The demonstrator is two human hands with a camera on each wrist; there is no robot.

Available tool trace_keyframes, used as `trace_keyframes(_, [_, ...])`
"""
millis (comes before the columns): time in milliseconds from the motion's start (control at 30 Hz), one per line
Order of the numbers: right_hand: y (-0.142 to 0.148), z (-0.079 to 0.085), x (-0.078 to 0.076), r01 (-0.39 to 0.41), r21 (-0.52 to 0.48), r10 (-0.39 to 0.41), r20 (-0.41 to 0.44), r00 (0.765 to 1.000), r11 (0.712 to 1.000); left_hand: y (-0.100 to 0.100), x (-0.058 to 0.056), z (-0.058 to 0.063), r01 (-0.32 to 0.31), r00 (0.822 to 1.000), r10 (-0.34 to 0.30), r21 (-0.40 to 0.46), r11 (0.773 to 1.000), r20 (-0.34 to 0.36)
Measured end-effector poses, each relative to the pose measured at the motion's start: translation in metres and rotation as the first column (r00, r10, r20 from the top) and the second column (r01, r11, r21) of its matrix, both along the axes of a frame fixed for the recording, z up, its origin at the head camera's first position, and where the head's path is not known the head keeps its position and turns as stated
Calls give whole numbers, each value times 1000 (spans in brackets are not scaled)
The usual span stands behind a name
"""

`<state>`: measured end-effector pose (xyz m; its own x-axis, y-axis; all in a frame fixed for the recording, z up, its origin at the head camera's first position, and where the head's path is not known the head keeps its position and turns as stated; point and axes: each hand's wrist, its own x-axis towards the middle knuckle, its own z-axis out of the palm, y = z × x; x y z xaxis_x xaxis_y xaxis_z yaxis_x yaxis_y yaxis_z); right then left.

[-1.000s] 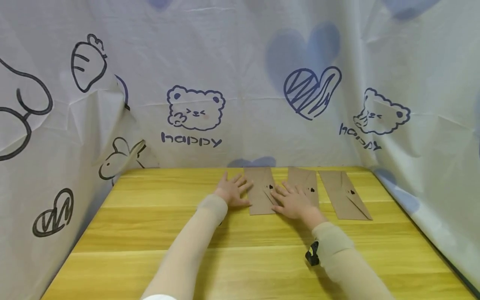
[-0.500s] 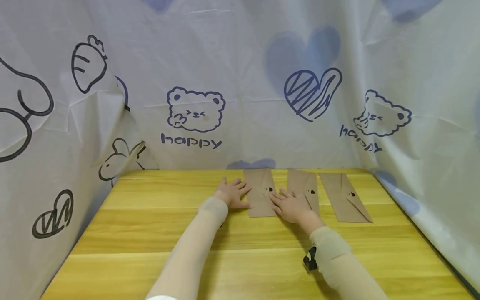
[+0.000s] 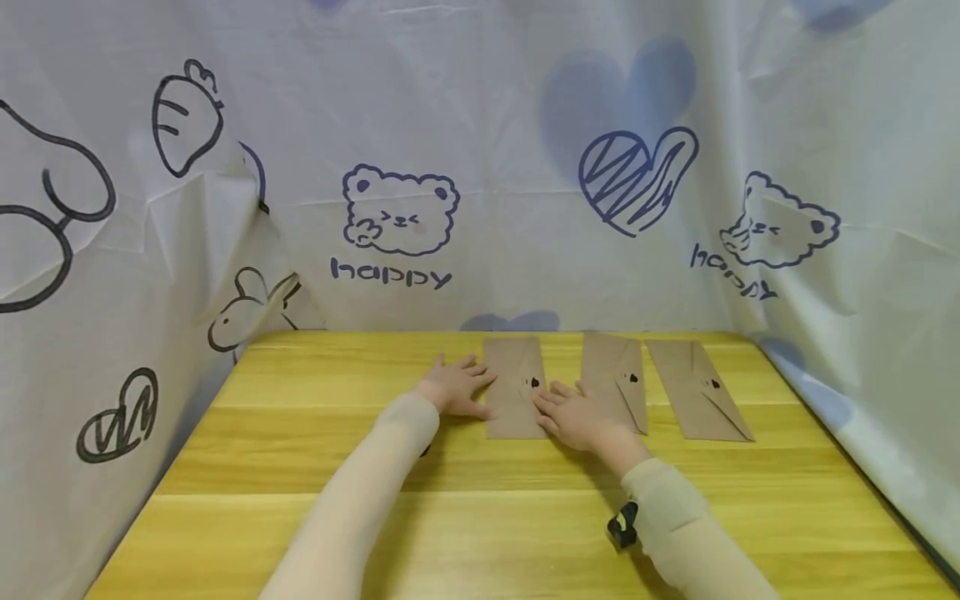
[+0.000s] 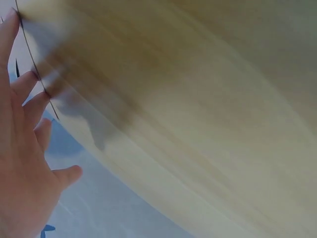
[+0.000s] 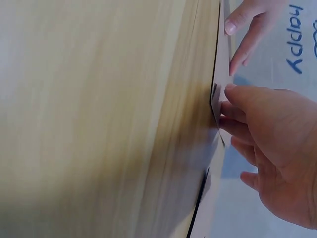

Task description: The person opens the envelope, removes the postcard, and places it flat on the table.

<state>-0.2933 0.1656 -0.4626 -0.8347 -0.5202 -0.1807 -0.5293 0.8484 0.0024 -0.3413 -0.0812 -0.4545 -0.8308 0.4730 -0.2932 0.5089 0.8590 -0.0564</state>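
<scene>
Cloth backdrop: pale and wrinkled, hung behind the table and along both sides, printed with faded blue hearts.
Bear drawing: at the back, left of centre, above the word "happy"; a striped heart is outlined farther right, a carrot farther left.
Tabletop: yellow, wood-grained, banded from side to side.
Left hand: fingers spread, tips touching the left edge of the left envelope.
Right hand: fingers loosely extended and near one another, tips touching that envelope's right edge; how hard they press, I cannot tell.
Left envelope: brown, flat near the middle of the table's far part, between the two hands, a small black heart on its face.
Middle envelope: flat, to the right across a gap, its near left corner hidden by the right hand.
Right envelope: flat, just beside the middle one, a narrow gap between; it bears a similar heart.
Sleeves: cream on both arms, with a black fitting by the right wrist.
</scene>
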Motion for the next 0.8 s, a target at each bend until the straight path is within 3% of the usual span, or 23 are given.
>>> trace_keyframes(267, [-18, 3, 12, -100, -66, 100, 4, 995, 993, -29, 15, -2, 14, 1000, -16, 55, 998, 27])
trace_keyframes(800, [-68, 2, 35, -222, -75, 223, 2, 975, 972, -99, 57, -4, -18, 998, 7, 196, 980, 56])
